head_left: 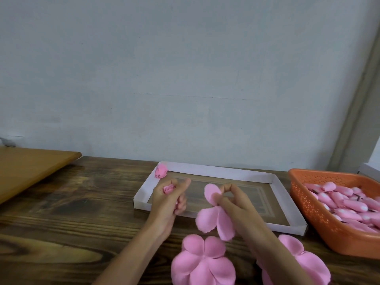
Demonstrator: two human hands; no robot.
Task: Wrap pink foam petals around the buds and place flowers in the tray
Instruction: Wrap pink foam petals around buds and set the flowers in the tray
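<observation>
Pink foam petals (213,220), soft, matte and rounded, joined in a small overlapping cluster, hang from the right hand (241,206) over the near edge of the tray (216,172). One petal stands up beside the fingertips while the others droop below the palm. The right hand's thumb and forefinger curl together and pinch the cluster near its top. The left hand (167,202), a little apart to the left, is closed in a loose fist around a bud (169,189), a small tight pink rosebud whose top peeps out above the curled fingers, with the thumb pointing up and away. Both forearms reach in from the lower edge over a dark wood-grain worktop (72,212). The tray is a shallow white cardboard frame with a brown floor, and one finished flower (161,170) lies in its far left corner against the rim. A loose heap of petals (202,262) lies flat on the worktop between the forearms, and a second heap (308,260) lies to the right, partly hidden by the right forearm. An orange basket (320,219) with perforated walls stands just right of the tray, filled with slim pink spare buds (349,202). A lighter brown board (30,167) sits at far left, before a pale wall (185,79).
</observation>
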